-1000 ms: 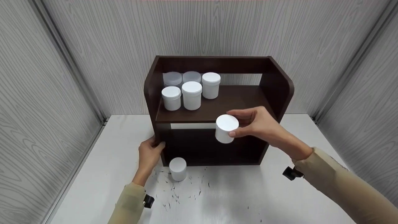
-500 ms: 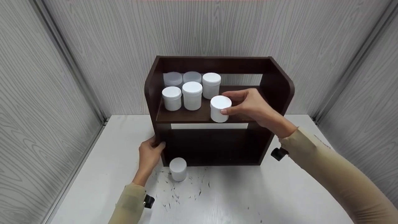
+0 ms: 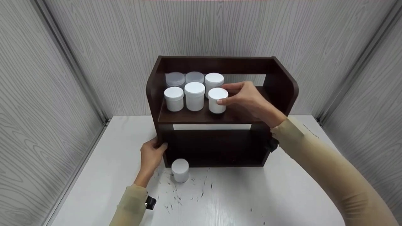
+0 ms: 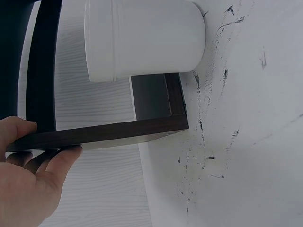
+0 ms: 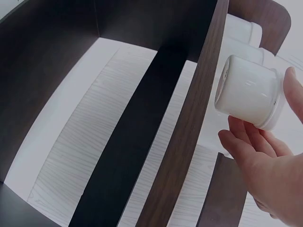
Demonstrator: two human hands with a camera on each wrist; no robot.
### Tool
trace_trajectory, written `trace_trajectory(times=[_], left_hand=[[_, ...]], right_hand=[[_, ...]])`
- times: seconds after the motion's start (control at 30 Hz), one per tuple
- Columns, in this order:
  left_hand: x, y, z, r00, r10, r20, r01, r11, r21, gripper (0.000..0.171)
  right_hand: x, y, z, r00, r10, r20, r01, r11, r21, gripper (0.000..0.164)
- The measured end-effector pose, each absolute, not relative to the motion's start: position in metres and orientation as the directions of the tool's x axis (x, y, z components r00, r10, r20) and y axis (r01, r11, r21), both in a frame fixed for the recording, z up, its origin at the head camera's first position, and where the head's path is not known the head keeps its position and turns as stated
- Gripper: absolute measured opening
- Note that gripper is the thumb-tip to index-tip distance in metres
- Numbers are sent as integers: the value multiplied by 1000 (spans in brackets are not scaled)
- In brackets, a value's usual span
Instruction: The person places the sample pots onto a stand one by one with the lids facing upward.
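Observation:
My right hand [image 3: 249, 97] holds a white lidded jar [image 3: 216, 108] between thumb and fingers, upright over the front of the upper board of a dark brown shelf [image 3: 188, 119]. In the right wrist view, this jar [image 5: 248, 92] overlaps the front edge of the board. Several similar jars stand to its left and behind, among them a tall white jar [image 3: 194, 99] and a shorter jar [image 3: 174, 102]. With thumb and fingers on either side, my left hand [image 3: 151, 156] grips the left side panel [image 4: 99, 134] of the shelf low down.
One more white jar [image 3: 180, 172] stands on the white table [image 3: 235, 201], just before the shelf's lower left front corner. Dark scuff marks lie on the tabletop around it. Grey wood-grain walls [image 3: 201, 28] enclose the table at the back and sides.
My right hand has carried the jar up and slightly left, from in front of the shelf to over the upper board beside the tall jar. The left hand has stayed in place.

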State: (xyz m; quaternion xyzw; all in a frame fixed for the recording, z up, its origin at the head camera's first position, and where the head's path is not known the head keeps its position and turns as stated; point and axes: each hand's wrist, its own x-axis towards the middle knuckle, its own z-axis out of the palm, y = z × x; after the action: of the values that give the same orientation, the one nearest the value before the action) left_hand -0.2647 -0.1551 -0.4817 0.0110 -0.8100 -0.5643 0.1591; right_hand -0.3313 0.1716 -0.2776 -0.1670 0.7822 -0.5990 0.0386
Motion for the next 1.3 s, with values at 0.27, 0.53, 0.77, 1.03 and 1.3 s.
trace_trajectory(times=[0.27, 0.53, 0.77, 1.03, 1.3], left_hand=[[-265, -154, -483, -948, -197, 250, 165, 368, 915, 38], [-265, -155, -483, -947, -199, 251, 165, 369, 915, 39], [-265, -154, -483, -952, -187, 244, 163, 364, 917, 43], [-265, -154, -482, -951, -190, 245, 163, 366, 916, 40], [-266, -154, -483, -951, -198, 238, 156, 357, 921, 39]], right_hand=[[-338, 167, -280, -948, -286, 137, -213, 253, -944, 56], [-344, 166, -287, -949, -278, 149, -226, 271, -936, 55], [-344, 165, -289, -946, -288, 147, -218, 235, -947, 53], [-341, 165, -289, -945, -289, 152, -221, 224, -949, 55], [-334, 173, -293, -956, -251, 154, -210, 212, -955, 62]])
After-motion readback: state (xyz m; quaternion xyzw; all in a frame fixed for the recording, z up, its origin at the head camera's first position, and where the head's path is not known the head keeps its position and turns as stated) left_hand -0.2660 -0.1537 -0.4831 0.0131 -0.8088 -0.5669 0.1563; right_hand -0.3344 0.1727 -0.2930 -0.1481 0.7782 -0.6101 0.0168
